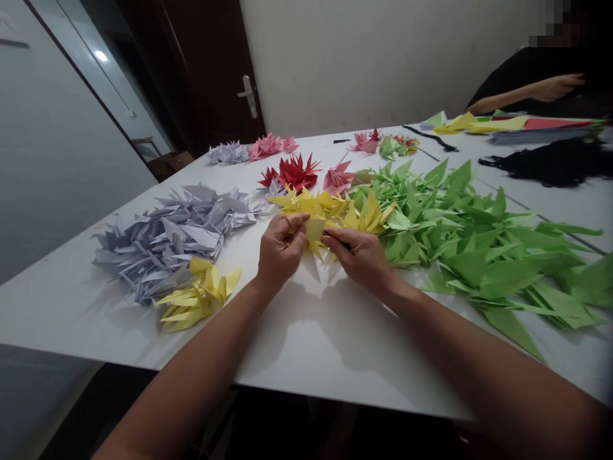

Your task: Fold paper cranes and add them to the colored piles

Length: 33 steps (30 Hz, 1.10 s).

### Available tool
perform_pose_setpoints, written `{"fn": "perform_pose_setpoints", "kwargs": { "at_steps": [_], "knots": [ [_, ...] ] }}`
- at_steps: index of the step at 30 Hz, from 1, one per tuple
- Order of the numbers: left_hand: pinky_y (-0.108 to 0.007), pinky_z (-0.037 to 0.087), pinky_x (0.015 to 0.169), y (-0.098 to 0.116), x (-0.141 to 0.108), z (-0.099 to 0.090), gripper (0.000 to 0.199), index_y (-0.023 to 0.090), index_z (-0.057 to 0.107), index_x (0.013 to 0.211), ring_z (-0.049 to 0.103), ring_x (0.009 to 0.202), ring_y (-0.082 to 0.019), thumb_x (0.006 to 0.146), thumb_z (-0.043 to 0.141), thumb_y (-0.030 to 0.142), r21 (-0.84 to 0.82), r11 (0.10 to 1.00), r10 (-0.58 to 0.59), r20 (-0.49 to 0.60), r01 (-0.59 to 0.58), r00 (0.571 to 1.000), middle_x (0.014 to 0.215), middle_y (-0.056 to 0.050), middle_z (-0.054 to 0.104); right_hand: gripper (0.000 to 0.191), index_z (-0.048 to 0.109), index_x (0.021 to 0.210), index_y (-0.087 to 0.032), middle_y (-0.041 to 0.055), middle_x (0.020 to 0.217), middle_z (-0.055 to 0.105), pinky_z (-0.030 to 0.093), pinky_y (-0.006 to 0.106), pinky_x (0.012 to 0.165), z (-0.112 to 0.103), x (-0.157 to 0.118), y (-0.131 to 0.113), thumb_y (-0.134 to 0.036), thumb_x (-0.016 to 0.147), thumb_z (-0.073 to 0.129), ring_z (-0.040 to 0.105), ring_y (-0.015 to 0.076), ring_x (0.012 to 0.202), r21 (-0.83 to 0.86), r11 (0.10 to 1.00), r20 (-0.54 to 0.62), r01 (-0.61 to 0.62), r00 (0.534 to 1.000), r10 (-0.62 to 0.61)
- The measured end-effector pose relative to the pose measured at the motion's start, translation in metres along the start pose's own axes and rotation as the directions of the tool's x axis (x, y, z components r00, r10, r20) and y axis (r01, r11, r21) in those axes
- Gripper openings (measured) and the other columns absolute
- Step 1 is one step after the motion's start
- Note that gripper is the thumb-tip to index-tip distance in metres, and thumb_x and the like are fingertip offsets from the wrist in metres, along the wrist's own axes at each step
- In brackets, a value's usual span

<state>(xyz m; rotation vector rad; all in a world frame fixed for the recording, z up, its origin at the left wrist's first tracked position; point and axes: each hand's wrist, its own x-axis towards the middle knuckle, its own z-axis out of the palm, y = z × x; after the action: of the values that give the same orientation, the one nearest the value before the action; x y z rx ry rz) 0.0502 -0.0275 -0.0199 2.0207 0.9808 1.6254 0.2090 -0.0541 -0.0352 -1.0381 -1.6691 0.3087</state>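
Observation:
Close in front of me, above the white table point(287, 345), my left hand point(281, 248) pinches the left side of a piece of folded yellow paper point(315, 228). My right hand point(360, 255) grips its right side, thumb and fingers pressed together. Something small and dark shows at the right fingertips, too little to name. Just behind both hands lies a heap of yellow origami pieces point(368, 214) with pointed tips. Another yellow cluster point(198, 297) rests left of my left forearm.
Pale lilac origami point(167, 236) is piled at the left, green origami point(460, 236) at the right. Red pieces point(292, 171) and pink ones point(338, 177) sit farther back. Black strands point(555, 160) lie far right, near paper sheets point(507, 123). Across the table is another person's hand point(558, 87).

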Motion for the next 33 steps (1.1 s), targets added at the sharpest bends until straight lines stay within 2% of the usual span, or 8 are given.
{"fn": "perform_pose_setpoints", "kwargs": {
  "at_steps": [4, 8, 14, 19, 22, 25, 29, 33],
  "knots": [
    [-0.019, 0.053, 0.065, 0.002, 0.002, -0.003, 0.019, 0.018, 0.068, 0.099, 0.062, 0.082, -0.010, 0.085, 0.055, 0.018, 0.036, 0.996, 0.080, -0.040, -0.079, 0.996, 0.093, -0.004, 0.061, 0.022, 0.072, 0.087, -0.018, 0.0051, 0.081, 0.071, 0.048, 0.029, 0.064, -0.002, 0.003, -0.004, -0.037, 0.078, 0.064, 0.063, 0.0170, 0.070, 0.147, 0.981, -0.043, -0.129, 0.990, 0.137],
    [-0.020, 0.052, 0.070, 0.007, 0.003, -0.006, 0.015, 0.018, 0.069, 0.092, 0.061, 0.080, -0.010, 0.082, 0.060, 0.013, 0.132, 0.956, 0.263, 0.002, -0.261, 0.965, 0.087, -0.003, 0.062, 0.035, 0.066, 0.078, -0.016, -0.0027, 0.059, 0.053, 0.034, 0.022, 0.045, -0.006, 0.008, -0.009, -0.050, 0.074, 0.067, 0.044, 0.0080, 0.049, 0.445, 0.839, -0.007, -0.312, 0.936, 0.352],
    [-0.024, 0.052, 0.071, 0.017, -0.003, -0.003, 0.011, 0.017, 0.068, 0.085, 0.062, 0.077, -0.011, 0.079, 0.061, 0.010, 0.094, 0.919, 0.370, 0.131, -0.383, 0.920, 0.082, -0.003, 0.064, 0.035, 0.061, 0.067, -0.016, -0.0058, 0.054, 0.044, 0.024, 0.021, 0.039, -0.005, 0.009, -0.010, -0.049, 0.066, 0.073, 0.034, 0.0053, 0.045, 0.541, 0.750, 0.091, -0.380, 0.913, 0.398],
    [-0.023, 0.052, 0.070, 0.018, -0.006, -0.001, 0.010, 0.018, 0.065, 0.090, 0.061, 0.080, -0.011, 0.082, 0.060, 0.017, -0.018, 0.971, 0.239, 0.094, -0.238, 0.967, 0.084, -0.003, 0.062, 0.028, 0.060, 0.066, -0.017, -0.0060, 0.053, 0.044, 0.025, 0.020, 0.039, -0.004, 0.007, -0.011, -0.042, 0.067, 0.072, 0.035, 0.0054, 0.045, 0.565, 0.737, 0.080, -0.371, 0.914, 0.398],
    [-0.022, 0.053, 0.071, 0.011, -0.006, 0.000, 0.017, 0.021, 0.061, 0.098, 0.059, 0.101, -0.016, 0.081, 0.063, 0.021, -0.080, 0.992, 0.102, 0.008, -0.101, 0.995, 0.107, -0.006, 0.059, 0.026, 0.060, 0.068, -0.017, -0.0072, 0.051, 0.041, 0.023, 0.020, 0.038, -0.005, 0.006, -0.016, -0.040, 0.068, 0.072, 0.032, 0.0046, 0.042, 0.601, 0.710, 0.109, -0.367, 0.918, 0.382],
    [-0.026, 0.054, 0.078, 0.003, -0.004, 0.003, 0.033, 0.025, 0.053, 0.109, 0.056, 0.114, -0.019, 0.079, 0.067, 0.024, -0.236, 0.971, 0.044, 0.056, -0.029, 0.997, 0.123, -0.006, 0.054, 0.026, 0.060, 0.068, -0.017, -0.0078, 0.050, 0.041, 0.023, 0.020, 0.037, -0.005, 0.006, -0.019, -0.041, 0.069, 0.071, 0.031, 0.0043, 0.041, 0.616, 0.698, 0.145, -0.364, 0.924, 0.353],
    [-0.027, 0.055, 0.074, 0.002, -0.004, 0.006, 0.036, 0.026, 0.046, 0.110, 0.065, 0.088, -0.014, 0.080, 0.066, 0.028, -0.367, 0.930, 0.039, 0.151, 0.019, 0.988, 0.101, -0.002, 0.062, 0.029, 0.060, 0.069, -0.017, -0.0073, 0.050, 0.042, 0.025, 0.020, 0.038, -0.004, 0.005, -0.020, -0.044, 0.070, 0.070, 0.032, 0.0048, 0.041, 0.591, 0.727, 0.144, -0.348, 0.933, 0.330],
    [-0.022, 0.053, 0.066, 0.004, -0.002, 0.004, 0.044, 0.026, 0.043, 0.115, 0.064, 0.075, -0.010, 0.079, 0.068, 0.028, -0.295, 0.955, -0.012, 0.050, 0.026, 0.999, 0.085, 0.002, 0.061, 0.030, 0.064, 0.076, -0.017, -0.0034, 0.058, 0.052, 0.036, 0.023, 0.046, -0.004, 0.004, -0.021, -0.047, 0.077, 0.065, 0.043, 0.0080, 0.048, 0.484, 0.828, 0.018, -0.285, 0.948, 0.316]
  ]
}}
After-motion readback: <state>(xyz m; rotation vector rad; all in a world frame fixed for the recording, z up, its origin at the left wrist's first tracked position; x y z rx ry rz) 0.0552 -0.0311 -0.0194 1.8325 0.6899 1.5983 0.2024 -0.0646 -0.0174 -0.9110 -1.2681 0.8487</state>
